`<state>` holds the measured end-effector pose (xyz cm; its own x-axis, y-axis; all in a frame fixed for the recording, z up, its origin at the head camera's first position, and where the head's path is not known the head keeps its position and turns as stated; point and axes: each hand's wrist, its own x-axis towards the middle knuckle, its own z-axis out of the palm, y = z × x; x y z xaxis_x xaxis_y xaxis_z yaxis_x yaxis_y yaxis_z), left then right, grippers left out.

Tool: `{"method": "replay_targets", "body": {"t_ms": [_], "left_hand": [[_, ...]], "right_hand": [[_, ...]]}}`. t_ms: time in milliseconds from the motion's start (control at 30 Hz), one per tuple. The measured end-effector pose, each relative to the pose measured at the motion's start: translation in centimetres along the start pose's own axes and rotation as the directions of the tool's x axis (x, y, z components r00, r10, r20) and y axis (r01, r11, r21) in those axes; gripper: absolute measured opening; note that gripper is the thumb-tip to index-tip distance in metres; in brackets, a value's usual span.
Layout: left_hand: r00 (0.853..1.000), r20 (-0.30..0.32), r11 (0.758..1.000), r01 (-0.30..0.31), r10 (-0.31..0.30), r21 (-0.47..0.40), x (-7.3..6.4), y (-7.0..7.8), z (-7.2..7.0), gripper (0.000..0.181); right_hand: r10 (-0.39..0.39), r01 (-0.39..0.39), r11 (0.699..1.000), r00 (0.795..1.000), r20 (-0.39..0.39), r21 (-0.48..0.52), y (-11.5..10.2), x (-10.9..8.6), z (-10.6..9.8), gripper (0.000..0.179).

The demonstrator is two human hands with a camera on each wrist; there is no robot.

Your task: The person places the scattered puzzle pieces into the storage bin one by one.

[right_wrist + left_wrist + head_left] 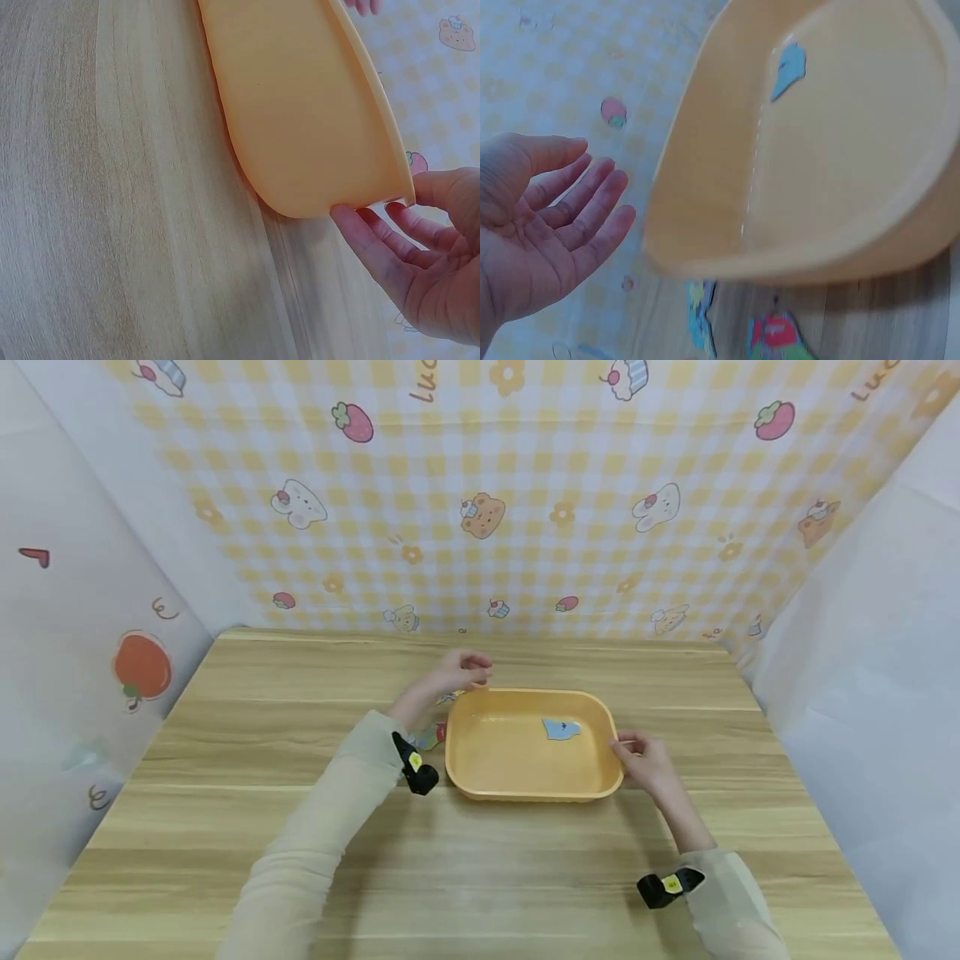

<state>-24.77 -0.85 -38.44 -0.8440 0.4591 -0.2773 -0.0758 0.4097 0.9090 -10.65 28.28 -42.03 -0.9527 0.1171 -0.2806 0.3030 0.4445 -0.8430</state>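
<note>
A shallow yellow plastic tray (pixel 525 781) with rounded corners is in the middle of the table, a flat blue cutout piece (pixel 561 729) lying inside it. My right hand (pixel 647 760) pinches the tray's right end; the right wrist view shows the thumb at the rim and fingers (pixel 375 240) against the outer side. Past the tray's far left corner, my left hand (pixel 463 671) has loosely bent fingers and holds nothing. A gap separates it from the tray wall (pixel 697 150) in the left wrist view.
Colourful flat pieces lie on the wooden table (pixel 187 827) just left of the tray, including a red and green one (pixel 431 737) partly hidden by the left arm. A yellow checked cloth (pixel 540 460) hangs behind the table, with white sheets at both sides.
</note>
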Motion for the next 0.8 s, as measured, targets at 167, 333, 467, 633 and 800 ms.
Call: {"method": "replay_targets", "body": {"t_ms": [167, 333, 467, 633, 800], "left_hand": [[0.996, -0.066, 0.998, 0.055, -0.057, -0.031, -0.4, -1.5, -1.9, 0.040], [0.985, -0.144, 0.992, 0.109, -0.098, 0.069, -0.9, -3.1, -2.7, 0.039], [0.979, -0.165, 0.983, 0.136, -0.116, 0.120, -0.8, -4.2, -2.8, 0.043], [0.969, -0.217, 0.978, 0.149, -0.116, 0.143, -0.3, -5.1, -2.5, 0.046], [0.971, -0.227, 0.956, 0.137, -0.077, 0.260, 0.4, -5.8, -1.9, 0.042]], "right_hand": [[0.007, -0.007, 1.000, 1.000, -0.002, 0.010, 0.0, 0.0, -0.1, 0.040], [0.003, -0.003, 1.000, 1.000, 0.002, 0.010, 0.1, 0.0, -0.1, 0.040], [0.007, -0.007, 1.000, 1.000, -0.003, 0.018, 0.1, 0.0, -0.2, 0.040], [-0.007, 0.007, 1.000, 1.000, 0.004, 0.003, 0.1, -0.1, -0.3, 0.041], [-0.003, 0.003, 1.000, 1.000, 0.011, -0.019, 0.3, -0.1, -0.2, 0.041]]}}
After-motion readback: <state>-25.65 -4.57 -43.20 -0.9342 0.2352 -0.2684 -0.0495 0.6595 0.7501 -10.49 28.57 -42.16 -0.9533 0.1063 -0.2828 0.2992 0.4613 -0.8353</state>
